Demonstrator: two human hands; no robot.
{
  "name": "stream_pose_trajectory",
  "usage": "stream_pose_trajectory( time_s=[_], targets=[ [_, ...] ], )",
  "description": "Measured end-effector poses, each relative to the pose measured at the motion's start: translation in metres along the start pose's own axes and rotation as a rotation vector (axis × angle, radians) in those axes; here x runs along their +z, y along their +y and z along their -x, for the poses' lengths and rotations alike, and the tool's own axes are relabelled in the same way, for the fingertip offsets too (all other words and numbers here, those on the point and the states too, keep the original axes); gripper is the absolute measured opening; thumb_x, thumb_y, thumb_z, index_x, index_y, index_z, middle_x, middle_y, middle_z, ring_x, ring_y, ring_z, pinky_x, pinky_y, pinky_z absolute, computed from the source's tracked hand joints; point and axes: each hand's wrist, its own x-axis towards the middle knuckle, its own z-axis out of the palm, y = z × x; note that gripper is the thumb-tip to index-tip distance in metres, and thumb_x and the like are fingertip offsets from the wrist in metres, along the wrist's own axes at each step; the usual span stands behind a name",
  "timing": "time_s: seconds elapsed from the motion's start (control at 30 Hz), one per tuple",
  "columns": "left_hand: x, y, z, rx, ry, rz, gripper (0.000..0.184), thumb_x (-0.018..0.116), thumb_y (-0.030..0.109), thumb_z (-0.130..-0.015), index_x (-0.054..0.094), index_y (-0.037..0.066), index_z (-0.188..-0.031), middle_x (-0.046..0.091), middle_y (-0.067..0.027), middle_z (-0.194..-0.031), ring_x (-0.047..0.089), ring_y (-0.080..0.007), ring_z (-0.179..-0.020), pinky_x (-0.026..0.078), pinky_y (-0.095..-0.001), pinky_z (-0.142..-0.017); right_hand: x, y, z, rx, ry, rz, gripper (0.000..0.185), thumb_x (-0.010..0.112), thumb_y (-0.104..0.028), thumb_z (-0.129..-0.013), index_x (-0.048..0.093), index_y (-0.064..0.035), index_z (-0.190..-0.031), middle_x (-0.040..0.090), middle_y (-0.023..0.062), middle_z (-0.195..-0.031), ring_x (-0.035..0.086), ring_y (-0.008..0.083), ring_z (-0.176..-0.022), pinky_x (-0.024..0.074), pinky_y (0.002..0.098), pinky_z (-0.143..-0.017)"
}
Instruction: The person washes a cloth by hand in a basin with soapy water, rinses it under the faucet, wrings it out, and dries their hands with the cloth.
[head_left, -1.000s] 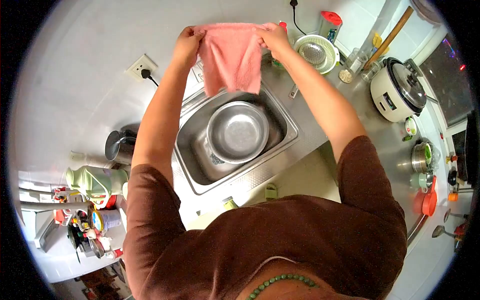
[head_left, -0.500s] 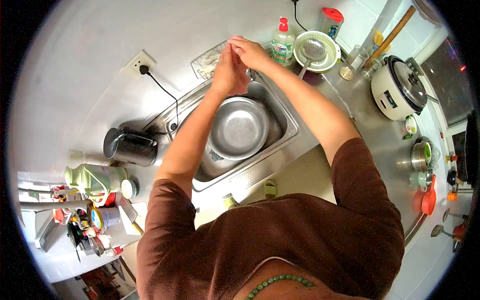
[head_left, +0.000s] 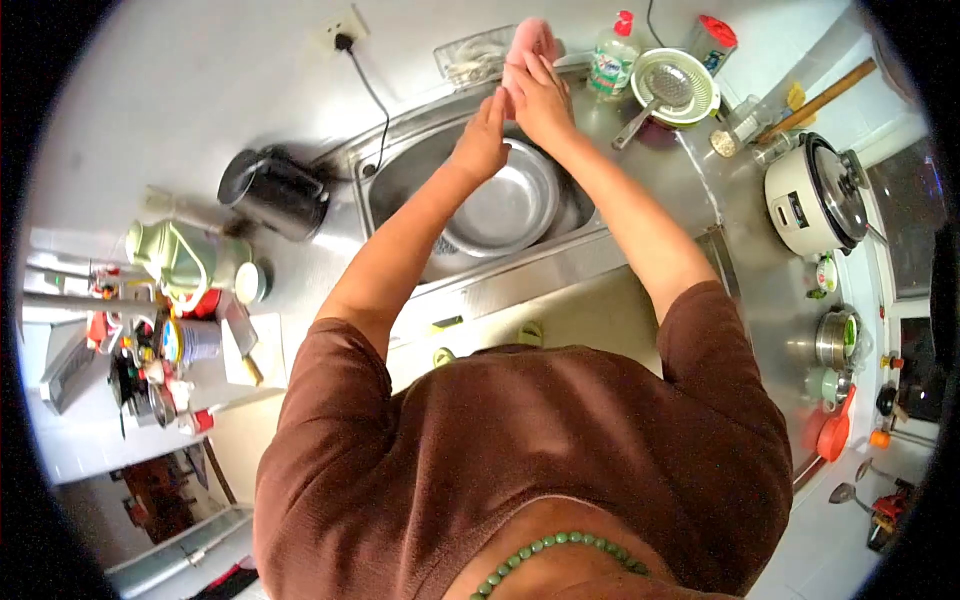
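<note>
A pink cloth (head_left: 532, 40) rises beyond my fingers at the back edge of the sink (head_left: 385, 190), and its lower end reaches down between my hands. My right hand (head_left: 545, 105) is on the cloth, its fingers along it and partly around it. Lower and to the left, my left hand (head_left: 482, 143) has its fingers pressed together at the cloth's lower end; the exact grip is partly hidden. Under both hands, a round metal basin (head_left: 510, 205) sits in the sink. Whatever is behind the cloth, including any tap, cannot be made out.
A wire rack (head_left: 475, 62) is behind the sink. To the right stand a dish soap bottle (head_left: 612, 62), a white colander (head_left: 705, 85) with a metal skimmer (head_left: 668, 85), and a rice cooker (head_left: 795, 205). A black kettle (head_left: 285, 195) and green thermos (head_left: 185, 258) are left.
The pink cloth, mostly under my hands before, now sticks up beyond them. My hands have drawn apart slightly, the left one lower. The whole view has shifted.
</note>
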Motion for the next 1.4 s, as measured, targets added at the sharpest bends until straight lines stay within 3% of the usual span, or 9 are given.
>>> stream_pose_trajectory(
  time_s=[0.17,0.4,0.53,0.67,0.87,1.07,1.1,1.2,1.4],
  targets=[
    [-0.002,-0.01,0.096,0.078,-0.002,0.052,0.065,0.067,0.002,-0.065,0.04,-0.002,-0.124,0.04,-0.0241,-0.128,0.039,-0.041,-0.117,0.035,-0.0413,-0.099,0.044,-0.057,0.082,-0.06,-0.076,-0.359,0.034,0.05,0.0,-0.075,0.061,-0.0067,-0.106,0.054,0.0172,-0.117,0.051,0.0354,-0.108,0.0413,0.0395,-0.092],
    [-0.066,-0.02,0.235,-0.292,-0.274,0.107,0.033,0.061,0.011,-0.074,0.054,0.0,-0.105,0.056,-0.0236,-0.106,0.054,-0.0413,-0.095,0.045,-0.0472,-0.081,0.073,-0.177,0.165,0.118,-0.51,-0.638,0.031,0.042,0.0,-0.078,0.062,-0.0039,-0.101,0.061,0.0177,-0.101,0.059,0.0355,-0.09,0.0466,0.0397,-0.081],
    [-0.096,-0.04,0.33,-0.253,-0.234,0.23,0.037,0.063,0.008,-0.074,0.054,0.002,-0.109,0.058,-0.0207,-0.105,0.055,-0.0396,-0.095,0.045,-0.0426,-0.082,0.082,-0.244,0.201,0.046,-0.7,-0.619,0.03,0.041,0.0,-0.081,0.062,-0.0043,-0.102,0.063,0.0186,-0.095,0.06,0.0356,-0.086,0.0475,0.0398,-0.077],
    [-0.123,-0.034,0.404,-0.405,-0.21,0.39,0.039,0.062,0.006,-0.075,0.053,0.003,-0.113,0.058,-0.0194,-0.106,0.056,-0.0374,-0.095,0.047,-0.0406,-0.082,0.092,-0.3,0.232,0.149,-0.888,-0.753,0.029,0.042,-0.004,-0.083,0.061,-0.0045,-0.105,0.063,0.0183,-0.096,0.061,0.0326,-0.088,0.0478,0.0378,-0.077],
    [-0.149,-0.038,0.488,-0.531,-0.276,0.589,0.041,0.064,0.01,-0.08,0.053,0.008,-0.119,0.061,-0.013,-0.109,0.058,-0.0264,-0.097,0.049,-0.0354,-0.078,0.089,-0.355,0.263,0.094,-1.063,-0.802,0.026,0.049,-0.012,-0.088,0.058,-0.0053,-0.11,0.065,0.0153,-0.096,0.065,0.0251,-0.084,0.0496,0.0326,-0.075],
    [-0.146,-0.058,0.547,-0.545,-0.572,0.937,0.035,0.057,0.012,-0.086,0.055,0.011,-0.12,0.062,-0.0055,-0.109,0.057,-0.016,-0.096,0.045,-0.029,-0.083,0.07,-0.361,0.284,0.067,-1.291,-0.802,0.027,0.051,-0.009,-0.086,0.057,-0.003,-0.112,0.065,0.013,-0.099,0.062,0.0204,-0.093,0.0475,0.0304,-0.081],
    [-0.168,-0.049,0.537,-0.657,-0.735,0.925,0.034,0.053,0.013,-0.089,0.053,0.009,-0.123,0.062,-0.0037,-0.109,0.056,-0.0149,-0.095,0.043,-0.0279,-0.086,0.064,-0.358,0.286,0.113,-1.315,-0.777,0.027,0.052,-0.009,-0.086,0.057,-0.0034,-0.111,0.065,0.0126,-0.1,0.062,0.0202,-0.095,0.0471,0.0302,-0.082],
    [-0.17,-0.047,0.563,-0.789,-0.602,1.164,0.033,0.05,0.014,-0.091,0.052,0.006,-0.124,0.061,-0.006,-0.109,0.056,-0.0153,-0.096,0.043,-0.0268,-0.087,0.052,-0.335,0.303,0.179,-1.278,-0.708,0.026,0.053,-0.01,-0.086,0.058,-0.0039,-0.111,0.065,0.0122,-0.101,0.062,0.0201,-0.095,0.0469,0.0291,-0.082],
    [-0.184,-0.044,0.598,-1.141,-0.529,1.126,0.04,0.059,0.031,-0.087,0.057,0.005,-0.118,0.06,-0.0049,-0.111,0.051,-0.0135,-0.104,0.038,-0.0275,-0.093,0.022,-0.263,0.359,0.451,-1.198,-0.597,0.027,0.054,-0.022,-0.086,0.06,-0.0073,-0.108,0.064,0.0128,-0.099,0.062,0.0255,-0.089,0.047,0.0348,-0.079]
  ],
)
